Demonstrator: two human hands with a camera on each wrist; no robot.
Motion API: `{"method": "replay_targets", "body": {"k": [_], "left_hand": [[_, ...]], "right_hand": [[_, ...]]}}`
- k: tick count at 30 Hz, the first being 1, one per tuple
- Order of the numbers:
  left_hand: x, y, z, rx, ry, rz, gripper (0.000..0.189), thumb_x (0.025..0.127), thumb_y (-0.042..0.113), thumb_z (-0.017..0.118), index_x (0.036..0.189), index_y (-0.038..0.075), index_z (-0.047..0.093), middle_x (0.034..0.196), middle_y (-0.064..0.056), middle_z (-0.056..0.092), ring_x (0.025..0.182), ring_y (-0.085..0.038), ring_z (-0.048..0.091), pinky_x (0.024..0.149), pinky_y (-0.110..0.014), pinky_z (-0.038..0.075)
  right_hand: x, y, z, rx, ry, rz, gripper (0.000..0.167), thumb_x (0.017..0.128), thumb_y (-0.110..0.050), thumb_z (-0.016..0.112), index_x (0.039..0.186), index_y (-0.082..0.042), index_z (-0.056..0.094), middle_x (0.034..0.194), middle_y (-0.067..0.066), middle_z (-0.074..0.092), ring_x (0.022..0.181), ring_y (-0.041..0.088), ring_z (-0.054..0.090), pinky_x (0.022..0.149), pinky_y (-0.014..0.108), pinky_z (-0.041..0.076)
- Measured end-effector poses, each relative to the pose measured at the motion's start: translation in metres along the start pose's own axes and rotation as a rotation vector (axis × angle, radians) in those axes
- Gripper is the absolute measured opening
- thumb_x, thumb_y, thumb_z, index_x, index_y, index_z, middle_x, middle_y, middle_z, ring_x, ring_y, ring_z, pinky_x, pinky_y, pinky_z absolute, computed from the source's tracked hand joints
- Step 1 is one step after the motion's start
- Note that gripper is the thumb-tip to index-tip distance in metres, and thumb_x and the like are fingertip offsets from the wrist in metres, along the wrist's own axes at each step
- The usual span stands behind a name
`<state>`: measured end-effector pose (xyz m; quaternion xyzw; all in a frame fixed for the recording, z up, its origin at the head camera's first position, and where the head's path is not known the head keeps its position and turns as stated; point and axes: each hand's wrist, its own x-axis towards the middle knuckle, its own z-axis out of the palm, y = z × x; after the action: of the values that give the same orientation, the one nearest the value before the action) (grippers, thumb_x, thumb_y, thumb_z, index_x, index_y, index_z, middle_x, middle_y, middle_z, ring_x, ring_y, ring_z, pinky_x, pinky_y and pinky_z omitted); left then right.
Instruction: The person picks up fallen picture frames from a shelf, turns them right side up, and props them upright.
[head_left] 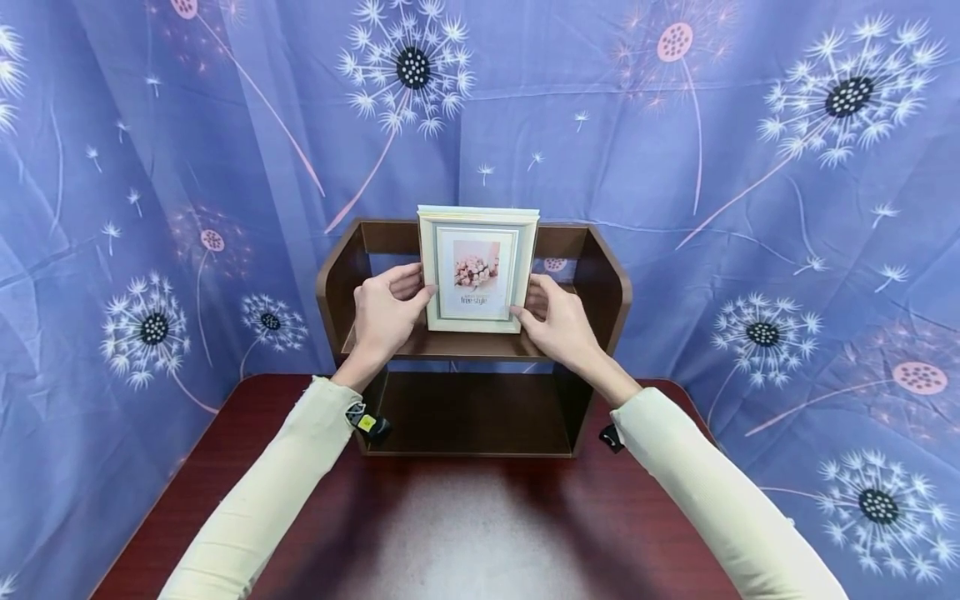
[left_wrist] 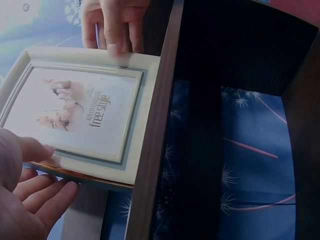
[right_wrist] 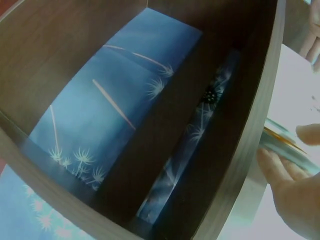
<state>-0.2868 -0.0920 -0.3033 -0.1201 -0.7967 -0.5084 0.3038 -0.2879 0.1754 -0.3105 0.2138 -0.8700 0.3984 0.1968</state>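
Both hands on the picture frame (head_left: 477,323), one per side. Left hand (head_left: 382,308): thumb on the front face at the left edge, fingers round behind, gap between them only as wide as the frame's thickness. Right hand (head_left: 562,321): same pinch on the right edge, thumb near the lower corner. Frame is cream with a grey-blue inner band, print (head_left: 477,275) of pink flowers over "free style" text, facing the person. Edge looks layered with a gold line in it; can't tell if a second frame sits behind. Location: upper level of the brown shelf unit (head_left: 611,292), about mid-width, roughly upright, top edge poking above the unit's back rail (head_left: 562,242). Lower edge is right by the upper board (head_left: 480,345); can't tell if it bears on it or hangs just clear. Unit stands on a dark red table (head_left: 480,517), blue-violet dandelion curtain (head_left: 525,125) behind and on both sides. Pale sleeves (head_left: 273,475) on both arms, small black device (head_left: 367,422) at each wrist
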Motion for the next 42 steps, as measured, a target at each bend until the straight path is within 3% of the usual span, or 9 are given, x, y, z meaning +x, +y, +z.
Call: {"method": "replay_targets", "body": {"k": [8,16,22,26,37,42], "left_hand": [[0.004,-0.001,0.003,0.027,-0.022,-0.014,0.037,0.095,0.018,0.08,0.129,0.005,0.075,0.118,-0.017,0.079,0.108,-0.028,0.079,0.092,-0.044,0.064],[0.024,-0.009,0.007,0.081,-0.055,-0.03,0.034,0.098,0.012,0.073,0.13,0.003,0.074,0.118,-0.018,0.078,0.109,-0.029,0.078,0.094,-0.045,0.063],[0.036,-0.009,0.01,0.089,-0.106,-0.096,0.035,0.1,0.011,0.07,0.133,0.002,0.072,0.122,-0.019,0.077,0.114,-0.03,0.077,0.101,-0.045,0.06],[0.044,-0.009,0.012,0.073,-0.121,-0.147,0.035,0.101,0.011,0.067,0.135,0.003,0.071,0.127,-0.017,0.076,0.119,-0.03,0.075,0.11,-0.044,0.055],[0.068,-0.014,0.023,0.046,-0.187,-0.208,0.038,0.101,0.007,0.064,0.139,0.005,0.069,0.131,-0.018,0.074,0.122,-0.03,0.073,0.103,-0.044,0.06],[0.074,-0.017,0.028,-0.087,-0.253,-0.287,0.04,0.102,0.005,0.062,0.142,0.005,0.066,0.138,-0.019,0.07,0.121,-0.029,0.072,0.103,-0.045,0.06]], "right_hand": [[-0.007,0.001,0.0,0.023,-0.011,-0.019,0.048,0.1,-0.011,0.069,0.144,0.002,0.055,0.123,0.022,0.075,0.114,0.035,0.076,0.099,0.046,0.062],[-0.012,-0.011,0.004,0.044,-0.054,-0.052,0.042,0.097,-0.009,0.074,0.136,0.001,0.061,0.116,0.021,0.077,0.108,0.033,0.078,0.095,0.044,0.064],[-0.012,-0.017,0.011,0.053,-0.077,-0.066,0.037,0.095,-0.009,0.077,0.13,-0.002,0.065,0.113,0.019,0.079,0.104,0.032,0.079,0.091,0.043,0.065],[-0.01,-0.02,0.017,0.053,-0.085,-0.087,0.037,0.095,-0.01,0.077,0.13,-0.002,0.065,0.112,0.019,0.078,0.101,0.031,0.079,0.089,0.043,0.066],[-0.003,-0.03,0.036,0.086,-0.115,-0.116,0.04,0.095,-0.01,0.077,0.132,0.001,0.066,0.112,0.018,0.077,0.095,0.028,0.079,0.084,0.037,0.066],[-0.001,-0.035,0.045,0.119,-0.109,-0.113,0.036,0.094,-0.008,0.079,0.127,0.001,0.067,0.111,0.017,0.076,0.092,0.027,0.079,0.083,0.034,0.066]]}}
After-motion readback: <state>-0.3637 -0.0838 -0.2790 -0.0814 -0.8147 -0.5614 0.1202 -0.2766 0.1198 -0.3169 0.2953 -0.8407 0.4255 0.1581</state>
